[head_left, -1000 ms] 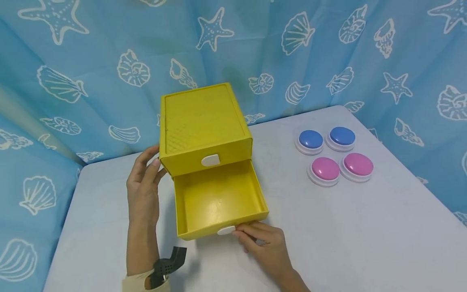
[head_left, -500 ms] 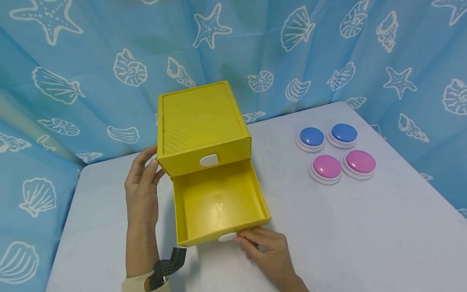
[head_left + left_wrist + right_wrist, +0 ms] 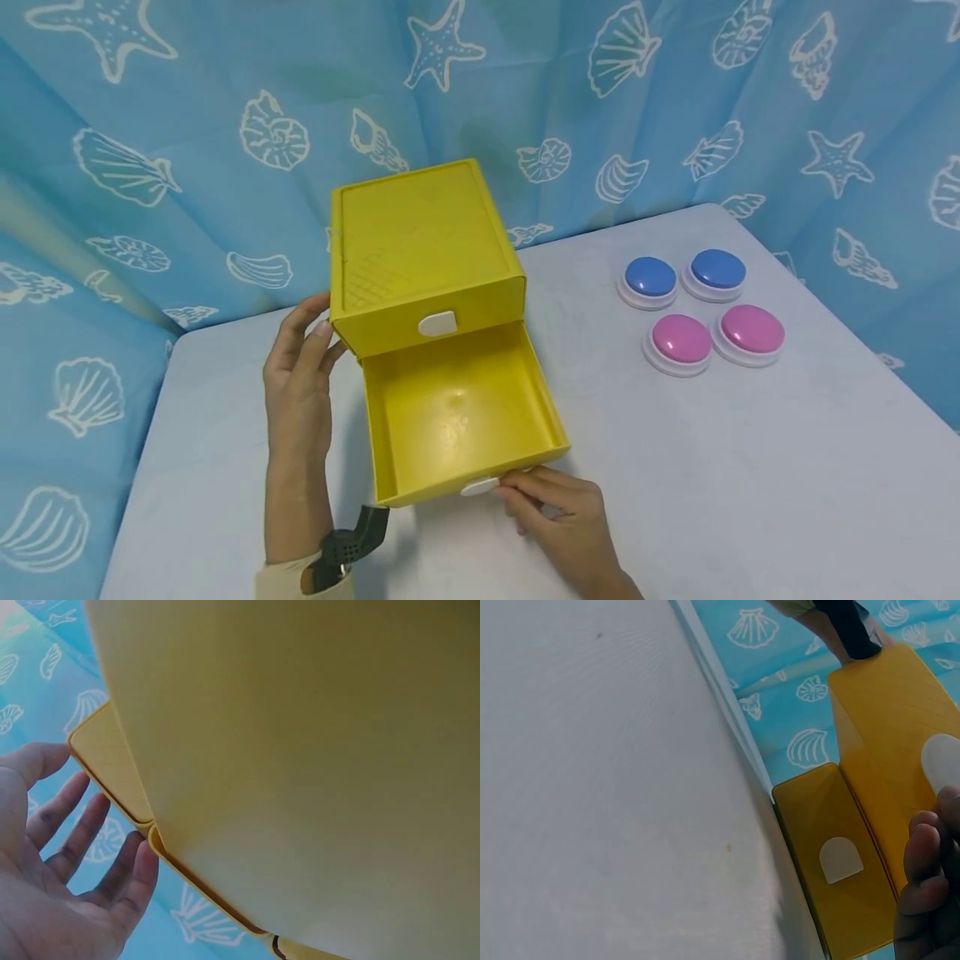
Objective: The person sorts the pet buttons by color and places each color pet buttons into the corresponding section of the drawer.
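A yellow drawer cabinet (image 3: pixel 420 233) stands near the back of the table, its top drawer closed under a white tab handle (image 3: pixel 437 323). Below it, a bare yellow drawer (image 3: pixel 457 408) is pulled far out. My right hand (image 3: pixel 562 517) pinches the white handle (image 3: pixel 480 486) on that drawer's front. Against the cabinet's left side, my left hand (image 3: pixel 296 383) rests its fingertips at the front edge. In the left wrist view, the fingers are spread and slightly bent. The right wrist view shows a lower closed drawer (image 3: pixel 832 900) with its own white handle.
Right of the cabinet, on the white table (image 3: pixel 675 500), sit two blue buttons (image 3: pixel 650 277) and two pink buttons (image 3: pixel 681 338) on white bases. A blue seashell-patterned curtain (image 3: pixel 480 100) hangs behind and along the sides.
The drawer has slid a little farther out toward me, with my right hand on its handle. My left hand stays at the cabinet's side. The head view has shifted slightly.
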The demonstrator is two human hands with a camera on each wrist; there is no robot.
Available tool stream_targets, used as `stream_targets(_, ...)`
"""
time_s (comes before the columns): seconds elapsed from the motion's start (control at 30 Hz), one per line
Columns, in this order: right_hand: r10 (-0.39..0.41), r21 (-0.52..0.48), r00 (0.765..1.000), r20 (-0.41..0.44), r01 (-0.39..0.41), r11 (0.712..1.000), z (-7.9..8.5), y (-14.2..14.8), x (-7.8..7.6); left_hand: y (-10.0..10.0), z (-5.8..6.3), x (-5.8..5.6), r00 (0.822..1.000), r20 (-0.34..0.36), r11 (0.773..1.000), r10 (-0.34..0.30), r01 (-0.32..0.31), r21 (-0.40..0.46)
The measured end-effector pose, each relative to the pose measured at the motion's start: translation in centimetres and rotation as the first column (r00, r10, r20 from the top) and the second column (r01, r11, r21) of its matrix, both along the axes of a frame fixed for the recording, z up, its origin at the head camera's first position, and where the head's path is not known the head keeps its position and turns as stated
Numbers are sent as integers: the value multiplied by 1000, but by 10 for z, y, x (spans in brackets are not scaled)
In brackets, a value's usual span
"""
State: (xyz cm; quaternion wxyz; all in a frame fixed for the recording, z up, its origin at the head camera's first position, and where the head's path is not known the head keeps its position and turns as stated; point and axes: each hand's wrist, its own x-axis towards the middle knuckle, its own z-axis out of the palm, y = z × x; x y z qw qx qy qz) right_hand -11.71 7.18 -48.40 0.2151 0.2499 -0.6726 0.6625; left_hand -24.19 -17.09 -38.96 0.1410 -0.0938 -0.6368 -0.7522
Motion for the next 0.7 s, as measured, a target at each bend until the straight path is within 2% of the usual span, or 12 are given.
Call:
stream_targets(0.23, 2, 6, 999, 34, -2, 1000, -3, 1, 1, -3, -1, -2, 1000, 10, 1000, 9, -9, -13)
stream_targets(0.47, 1, 26, 1000, 2, -1, 1000, 2, 0, -5, -5, 3, -2, 1000, 11, 1000, 24, -24, -16)
stream_targets(0.6, 26, 97, 994, 104, -37, 995, 5, 22, -6, -5, 2, -2, 1000, 20, 999, 24, -24, -27)
stream_targets(0.7, -32, 161, 972, 233, -6, 987, 5, 60, -12, -5, 1, -1, 999, 30, 999, 14, -13, -38)
